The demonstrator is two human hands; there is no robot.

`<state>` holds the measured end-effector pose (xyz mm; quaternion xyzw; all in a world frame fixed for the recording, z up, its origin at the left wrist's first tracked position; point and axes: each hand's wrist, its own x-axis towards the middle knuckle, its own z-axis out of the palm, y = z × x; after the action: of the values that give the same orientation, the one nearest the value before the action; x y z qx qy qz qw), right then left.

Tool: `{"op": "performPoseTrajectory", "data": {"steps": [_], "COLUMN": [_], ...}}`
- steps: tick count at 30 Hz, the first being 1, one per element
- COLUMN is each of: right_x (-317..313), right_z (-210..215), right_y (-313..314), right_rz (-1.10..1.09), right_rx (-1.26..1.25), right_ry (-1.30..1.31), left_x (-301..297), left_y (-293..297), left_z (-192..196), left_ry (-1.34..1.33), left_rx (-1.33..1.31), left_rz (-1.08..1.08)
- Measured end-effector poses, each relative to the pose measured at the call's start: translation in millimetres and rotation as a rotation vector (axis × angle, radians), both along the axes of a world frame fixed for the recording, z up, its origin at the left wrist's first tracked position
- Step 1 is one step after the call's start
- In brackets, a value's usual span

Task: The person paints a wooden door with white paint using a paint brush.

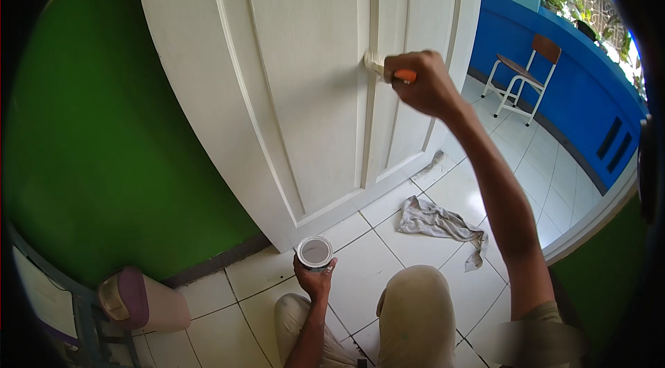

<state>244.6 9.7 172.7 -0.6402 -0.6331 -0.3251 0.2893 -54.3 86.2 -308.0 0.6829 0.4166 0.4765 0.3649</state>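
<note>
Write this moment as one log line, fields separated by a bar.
right hand: holds paintbrush, bristles on white door | left hand: holds small paint can | grey rag on tiled floor

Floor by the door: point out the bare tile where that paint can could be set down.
Bare tiles lie between the left hand holding the paint can and the grey rag. More lie between the rag and the chair. It is crowded near the knees.
</note>
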Motion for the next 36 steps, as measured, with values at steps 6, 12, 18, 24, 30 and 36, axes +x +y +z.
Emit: {"op": "performPoseTrajectory", "data": {"steps": [6,12,18,24,30,36], "right_x": [34.4,48.1,29.7,20.7,23.4,18.0], "right_z": [138.9,141.4,44.9,126.6,65.3,-83.6], "right_y": [14.1,19.7,4.5,-2.6,24.3,-10.1], "right_rz": [-0.094,-0.027,-0.092,0.085,0.052,0.121], "right_rx": [0.352,0.368,-0.108,0.33,0.409,0.138], "right_ry": [-0.426,-0.821,-0.465,-0.313,-0.434,-0.096], "left_x": [11.3,11.9,1.6,5.3,2.9,1.1], "left_y": [-12.3,-9.6,-4.5,-6.9,-7.3,-7.0], "left_z": [20.6,19.4,4.0,15.9,17.1,10.7], "left_ry": [-0.011,0.04,0.049,-0.036,-0.005,0.009], "left_rx": [0.058,0.085,0.029,-0.001,0.022,0.036], "left_rz": [-0.064,-0.046,-0.015,-0.056,-0.035,-0.049]}}
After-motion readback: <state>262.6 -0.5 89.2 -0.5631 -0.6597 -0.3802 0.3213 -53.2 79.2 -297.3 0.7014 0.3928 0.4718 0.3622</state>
